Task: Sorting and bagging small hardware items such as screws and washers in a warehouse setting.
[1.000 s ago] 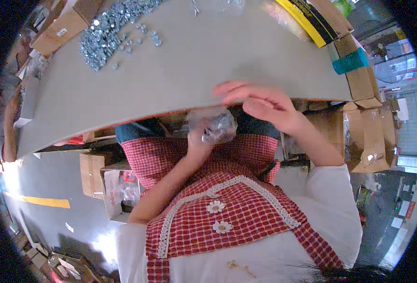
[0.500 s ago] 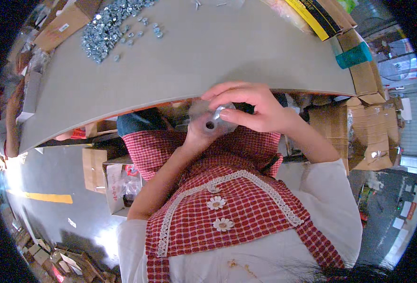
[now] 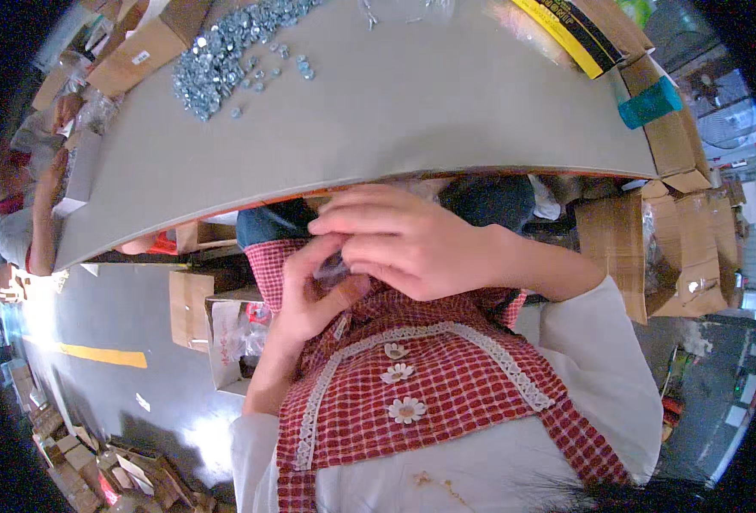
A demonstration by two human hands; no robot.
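Observation:
Close to the apron, just below the table's near edge, my two hands are together. My left hand (image 3: 308,299) is curled with thumb and fingers round a clear plastic piece (image 3: 333,272); only a bit of it shows, and its kind is unclear. My right hand (image 3: 416,244) lies over it from the right, fingers bent and overlapping the left fingertips. Whatever the right fingers grip is hidden beneath them. Beyond the hands, on the grey table (image 3: 378,128), a pile of small shiny metal parts (image 3: 224,68) lies at the far left, with several loose ones beside it.
A cardboard box (image 3: 151,51) stands at the table's far left, and a yellow-black box (image 3: 570,34) at the far right near a teal roll (image 3: 649,103). Open cartons (image 3: 652,248) sit right of the table's front. Another person's arm (image 3: 49,205) is at the left edge.
Both hands have come down and nearer the apron, with the left turned and its fingers now bent upward. The clear piece with a dark round hole, visible before, is now mostly covered.

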